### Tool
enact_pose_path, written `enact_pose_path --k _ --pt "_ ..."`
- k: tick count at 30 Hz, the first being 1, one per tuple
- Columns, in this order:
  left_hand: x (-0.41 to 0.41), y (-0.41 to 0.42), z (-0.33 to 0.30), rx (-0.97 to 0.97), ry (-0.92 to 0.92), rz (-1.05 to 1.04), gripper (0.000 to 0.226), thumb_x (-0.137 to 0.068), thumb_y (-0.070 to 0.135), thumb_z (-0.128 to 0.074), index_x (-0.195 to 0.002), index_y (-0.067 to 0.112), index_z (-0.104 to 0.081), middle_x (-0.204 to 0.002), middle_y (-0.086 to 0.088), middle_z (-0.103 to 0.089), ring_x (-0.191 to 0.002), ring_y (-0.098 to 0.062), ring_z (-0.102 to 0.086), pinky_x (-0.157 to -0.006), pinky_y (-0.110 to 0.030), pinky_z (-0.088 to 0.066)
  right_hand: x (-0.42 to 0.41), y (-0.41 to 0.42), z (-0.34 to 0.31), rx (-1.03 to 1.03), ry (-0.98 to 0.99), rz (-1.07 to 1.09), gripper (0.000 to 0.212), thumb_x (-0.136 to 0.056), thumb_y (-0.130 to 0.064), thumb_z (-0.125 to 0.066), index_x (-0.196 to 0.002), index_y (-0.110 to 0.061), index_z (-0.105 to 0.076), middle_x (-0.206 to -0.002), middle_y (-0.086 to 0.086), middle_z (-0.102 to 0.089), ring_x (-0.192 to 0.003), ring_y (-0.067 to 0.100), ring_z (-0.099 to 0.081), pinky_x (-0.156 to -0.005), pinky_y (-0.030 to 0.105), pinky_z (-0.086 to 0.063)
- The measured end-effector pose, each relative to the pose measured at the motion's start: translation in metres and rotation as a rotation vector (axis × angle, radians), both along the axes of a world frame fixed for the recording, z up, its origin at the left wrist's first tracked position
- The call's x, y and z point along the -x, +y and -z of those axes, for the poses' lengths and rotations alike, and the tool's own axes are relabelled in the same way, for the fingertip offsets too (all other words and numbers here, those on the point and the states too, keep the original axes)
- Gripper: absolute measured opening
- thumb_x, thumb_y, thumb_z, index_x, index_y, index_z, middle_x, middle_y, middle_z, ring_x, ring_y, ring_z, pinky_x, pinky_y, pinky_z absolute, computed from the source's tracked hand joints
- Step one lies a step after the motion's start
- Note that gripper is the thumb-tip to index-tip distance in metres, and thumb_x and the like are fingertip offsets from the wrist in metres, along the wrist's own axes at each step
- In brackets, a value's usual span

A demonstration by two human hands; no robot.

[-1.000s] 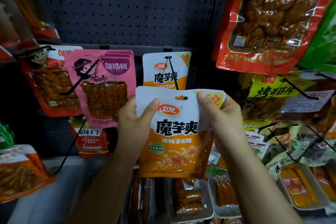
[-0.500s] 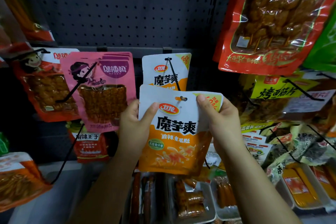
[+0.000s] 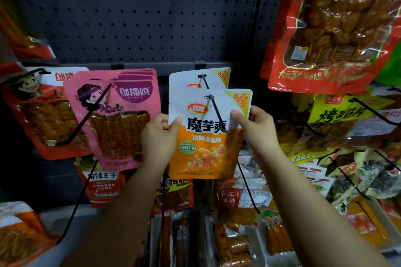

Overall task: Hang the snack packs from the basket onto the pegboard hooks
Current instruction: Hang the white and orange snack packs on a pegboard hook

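Note:
I hold a white-and-orange snack pack [image 3: 206, 136] upright in front of the grey pegboard [image 3: 134, 13]. My left hand [image 3: 159, 136] pinches its left edge and my right hand [image 3: 256, 130] pinches its right edge. A black hook [image 3: 216, 112] passes through the hole at the pack's top and runs down across its front. A second identical pack [image 3: 199, 79] hangs on the same hook, right behind it. The basket is not in view.
Pink packs [image 3: 115, 115] and a red pack [image 3: 43, 115] hang to the left. A large red pack [image 3: 329, 28] hangs at the upper right, yellow packs [image 3: 338, 112] below it. Trays of sausages [image 3: 234, 243] lie underneath. Bare black hooks [image 3: 76, 201] jut out at the lower left.
Both hands lifted the pack and pushed it toward the pegboard. The hook tip, at the hole half a second ago, now pokes through the hole and lies across the pack's front.

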State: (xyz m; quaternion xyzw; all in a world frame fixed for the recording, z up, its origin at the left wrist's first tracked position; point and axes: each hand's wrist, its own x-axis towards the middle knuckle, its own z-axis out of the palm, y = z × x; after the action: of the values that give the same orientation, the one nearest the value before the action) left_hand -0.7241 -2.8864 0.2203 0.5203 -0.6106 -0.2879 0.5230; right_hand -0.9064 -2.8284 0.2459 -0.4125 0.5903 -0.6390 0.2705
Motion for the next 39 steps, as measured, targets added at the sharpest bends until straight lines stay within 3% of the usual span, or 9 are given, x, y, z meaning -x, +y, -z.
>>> enact_pose_path --k 9,14,18,20,25,28,31,35,39 --pt "0.015 -0.05 -0.012 -0.018 -0.197 -0.128 0.024 -0.09 0.035 -0.059 -0.077 0.016 -0.052 -0.057 0.011 -0.048 -0.054 -0.006 -0.044 -0.048 -0.023 -0.025 0.013 -0.064 -0.007 -0.127 0.17 0.123 0.024 -0.089 -0.032 -0.063 -0.101 -0.012 -0.068 -0.09 0.004 -0.067 -0.072 0.015 -0.061 -0.06 0.025 -0.046" --pt "0.018 -0.065 -0.011 0.009 -0.233 -0.139 0.031 -0.091 0.033 -0.058 -0.071 0.013 -0.045 -0.053 0.006 -0.04 -0.05 -0.009 -0.035 -0.047 -0.026 -0.021 0.017 -0.084 -0.009 -0.196 0.226 0.162 0.031 -0.087 -0.04 -0.063 -0.1 -0.013 -0.068 -0.096 0.006 -0.068 -0.085 0.021 -0.063 -0.073 0.031 -0.049" --pt "0.015 -0.073 -0.013 -0.025 -0.26 -0.106 0.031 -0.091 0.038 -0.056 -0.077 0.011 -0.053 -0.06 0.0 -0.049 -0.057 -0.019 -0.045 -0.049 -0.026 -0.025 0.018 -0.086 -0.002 -0.23 0.211 0.17 0.031 -0.086 -0.046 -0.062 -0.076 -0.016 -0.059 -0.073 -0.003 -0.059 -0.065 0.013 -0.054 -0.055 0.026 -0.039" --pt "0.012 -0.073 -0.012 -0.021 -0.222 -0.075 0.03 -0.091 0.039 -0.056 -0.081 0.01 -0.057 -0.058 0.0 -0.052 -0.056 -0.021 -0.048 -0.052 -0.027 -0.031 0.018 -0.083 0.005 -0.204 0.171 0.156 0.031 -0.087 -0.042 -0.063 -0.068 -0.019 -0.055 -0.066 -0.004 -0.055 -0.061 0.012 -0.052 -0.052 0.024 -0.036" --pt "0.012 -0.061 -0.002 0.024 -0.164 -0.071 0.024 -0.09 0.032 -0.06 -0.085 0.009 -0.061 -0.069 -0.015 -0.066 -0.065 -0.03 -0.061 -0.062 -0.038 -0.047 0.016 -0.071 0.025 -0.177 0.107 0.106 0.034 -0.088 -0.031 -0.065 -0.091 0.003 -0.062 -0.075 0.011 -0.059 -0.065 0.018 -0.054 -0.061 0.029 -0.041" --pt "0.012 -0.051 0.011 -0.02 -0.116 -0.079 0.023 -0.089 0.027 -0.062 -0.093 0.005 -0.065 -0.086 -0.013 -0.071 -0.073 -0.023 -0.063 -0.067 -0.036 -0.051 0.015 -0.064 0.04 -0.204 0.08 0.102 0.021 -0.088 -0.021 -0.066 -0.096 -0.001 -0.064 -0.069 0.003 -0.06 -0.057 0.009 -0.057 -0.058 0.025 -0.047" --pt "0.008 -0.032 0.033 -0.028 -0.108 -0.098 0.025 -0.088 0.02 -0.064 -0.104 0.0 -0.066 -0.098 -0.015 -0.071 -0.08 -0.014 -0.058 -0.071 -0.024 -0.041 0.011 -0.052 0.058 -0.264 0.037 0.078 0.016 -0.087 -0.014 -0.066 -0.101 -0.007 -0.063 -0.078 0.002 -0.063 -0.071 0.018 -0.06 -0.071 0.039 -0.053" --pt "-0.004 -0.004 0.066 -0.063 -0.091 -0.047 0.017 -0.086 0.002 -0.063 -0.101 -0.005 -0.067 -0.096 -0.02 -0.071 -0.087 -0.026 -0.065 -0.073 -0.024 -0.041 0.007 -0.024 0.079 -0.318 0.062 0.095 0.026 -0.089 -0.013 -0.062 -0.114 -0.004 -0.06 -0.093 0.004 -0.062 -0.086 0.017 -0.058 -0.081 0.03 -0.047" --pt "-0.025 0.028 0.095 -0.14 -0.148 -0.07 0.013 -0.087 0.005 -0.063 -0.098 0.003 -0.066 -0.092 -0.013 -0.068 -0.087 -0.023 -0.061 -0.074 -0.026 -0.041 0.008 0.021 0.088 -0.277 0.018 0.048 0.003 -0.089 -0.011 -0.063 -0.09 -0.013 -0.063 -0.076 -0.003 -0.062 -0.074 0.014 -0.057 -0.068 0.025 -0.046"
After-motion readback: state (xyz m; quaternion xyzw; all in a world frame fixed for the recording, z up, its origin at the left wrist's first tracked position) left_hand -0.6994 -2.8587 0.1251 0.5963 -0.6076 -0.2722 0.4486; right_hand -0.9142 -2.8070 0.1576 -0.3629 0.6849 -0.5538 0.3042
